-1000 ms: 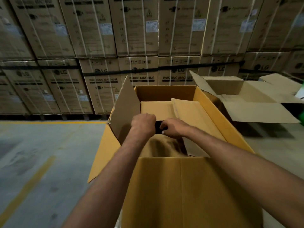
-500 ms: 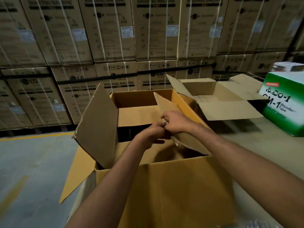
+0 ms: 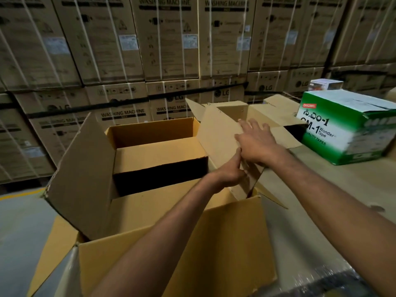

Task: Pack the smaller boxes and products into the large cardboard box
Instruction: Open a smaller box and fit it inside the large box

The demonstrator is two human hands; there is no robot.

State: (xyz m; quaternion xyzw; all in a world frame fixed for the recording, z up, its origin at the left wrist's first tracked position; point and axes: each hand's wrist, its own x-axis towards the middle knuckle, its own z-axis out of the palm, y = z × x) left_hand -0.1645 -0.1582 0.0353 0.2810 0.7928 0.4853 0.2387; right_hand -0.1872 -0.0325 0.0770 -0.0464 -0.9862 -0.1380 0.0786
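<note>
The large cardboard box stands open right in front of me, its left flap raised. Inside it at the far end lies a smaller brown box, with a dark gap in front of it. The box's right flap is tipped outward to the right. My right hand lies flat on that flap with its fingers spread. My left hand pinches the flap's lower edge, the forefinger pointing up along it.
A green and white tape carton stands on the surface at right, a small white box behind it. Another open brown box sits beyond the flap. Stacked washing machine cartons wall off the back; grey floor lies left.
Both hands came up out of the box's middle and moved right, swinging the right flap outward. The view has panned right, bringing the green carton fully in.
</note>
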